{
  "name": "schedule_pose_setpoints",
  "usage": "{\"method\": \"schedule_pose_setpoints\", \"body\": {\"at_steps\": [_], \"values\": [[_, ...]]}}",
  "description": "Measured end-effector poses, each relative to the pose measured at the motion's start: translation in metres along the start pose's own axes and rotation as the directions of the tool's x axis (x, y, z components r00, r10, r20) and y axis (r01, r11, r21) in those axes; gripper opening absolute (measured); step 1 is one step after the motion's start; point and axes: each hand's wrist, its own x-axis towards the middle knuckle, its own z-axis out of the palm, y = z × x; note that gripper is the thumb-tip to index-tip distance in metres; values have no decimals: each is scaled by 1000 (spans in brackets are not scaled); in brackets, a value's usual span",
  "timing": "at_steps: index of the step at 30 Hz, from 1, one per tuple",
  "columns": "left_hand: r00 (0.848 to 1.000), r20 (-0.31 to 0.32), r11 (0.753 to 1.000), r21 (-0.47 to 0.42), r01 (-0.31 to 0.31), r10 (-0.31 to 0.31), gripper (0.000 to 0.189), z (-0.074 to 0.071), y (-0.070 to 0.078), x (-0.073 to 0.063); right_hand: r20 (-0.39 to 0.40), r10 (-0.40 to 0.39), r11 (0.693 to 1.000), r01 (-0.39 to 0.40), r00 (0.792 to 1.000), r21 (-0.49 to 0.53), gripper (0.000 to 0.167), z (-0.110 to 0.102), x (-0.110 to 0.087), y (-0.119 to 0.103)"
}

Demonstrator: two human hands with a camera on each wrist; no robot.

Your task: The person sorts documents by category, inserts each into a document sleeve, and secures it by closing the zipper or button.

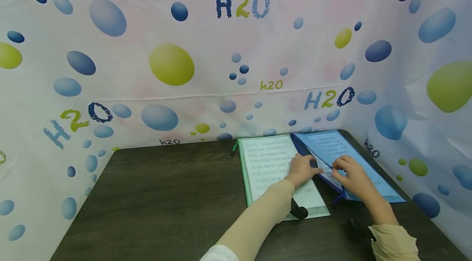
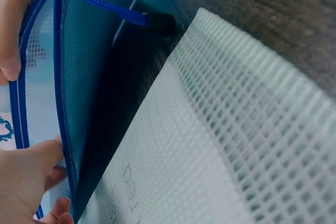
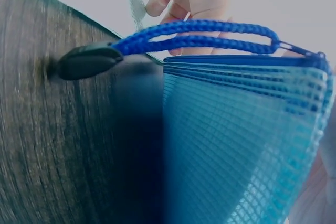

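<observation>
A blue mesh zip pouch [image 1: 372, 171] stands partly opened along its dark blue zipper edge at the right of the table. My left hand [image 1: 302, 169] pinches the near side of its opening, thumb and fingers on the zipper edge [image 2: 62, 108]. Opposite, my right hand [image 1: 352, 175] grips the other side between thumb and fingers; in the right wrist view the pouch mostly hides it. White sheets with print show inside the pouch. From its corner hangs a blue cord zip pull [image 3: 199, 27] with a black end [image 3: 89, 62].
A green-edged mesh pouch [image 1: 245, 179] holding a sheet of large handwriting lies flat under my left forearm. Its green zip pull [image 1: 234, 147] points left. Dark wood table [image 1: 166, 195] extends leftward. A patterned curtain [image 1: 206, 109] borders the back and right.
</observation>
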Motion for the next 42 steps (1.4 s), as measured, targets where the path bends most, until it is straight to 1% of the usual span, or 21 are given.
{"method": "schedule_pose_setpoints", "body": {"at_steps": [3,6,7,9,12,14,15,16,18,20,23,25,26,27,29,33,35,38,42], "values": [[1000,3,999,-49,4,-4,38,-1,-2,-3,-2,20,1000,-20,1000,-11,18,1,-1,0],[1000,13,993,-114,-12,14,35,-2,-5,-7,4,43,999,-43,999,-22,18,0,-1,1],[1000,18,989,-144,-20,23,34,-3,-6,-8,5,46,999,-46,999,-24,18,-1,-1,1],[998,26,977,-206,-55,61,30,-4,-7,-11,4,48,998,-48,999,-36,19,-3,-2,3],[994,65,956,-286,-68,90,27,-7,-7,-17,-3,46,998,-46,999,-44,20,-4,-2,5],[988,112,943,-327,-66,108,26,-9,-7,-23,-3,51,998,-51,999,-45,19,-5,-2,5],[984,146,937,-345,-51,107,26,-10,-7,-27,-2,55,998,-55,998,-41,19,-5,-2,5],[977,181,931,-364,-38,111,27,-10,-7,-31,-1,58,998,-58,998,-36,19,-5,-2,5],[956,258,911,-412,-19,136,27,-11,-7,-38,3,60,998,-60,998,-36,19,-5,-2,4],[927,333,886,-463,-1,175,28,-11,-7,-43,4,60,998,-60,998,-37,19,-5,-3,4],[873,427,855,-518,21,237,30,-12,-6,-49,-1,56,998,-56,998,-40,19,-5,-3,3],[842,471,848,-529,33,262,30,-12,-5,-51,-6,51,998,-51,999,-42,19,-4,-3,3],[830,488,846,-532,38,269,30,-12,-4,-52,-7,49,998,-49,999,-41,18,-4,-2,2],[822,499,847,-530,40,273,30,-11,-3,-53,-8,48,998,-49,999,-38,18,-4,-2,2],[811,518,847,-528,54,271,30,-11,-1,-54,-6,47,998,-47,999,-34,18,-4,-1,2],[799,543,851,-518,80,256,30,-8,3,-55,-4,44,999,-44,999,-27,18,-3,-1,2],[792,556,846,-524,101,250,30,-6,5,-54,-1,43,999,-43,999,-27,19,-3,-1,2],[782,571,824,-549,138,250,30,-1,7,-53,4,45,999,-45,999,-26,19,-3,-1,2],[768,594,781,-588,212,239,31,4,10,-51,15,53,998,-52,999,-18,19,-3,-1,3]]}}
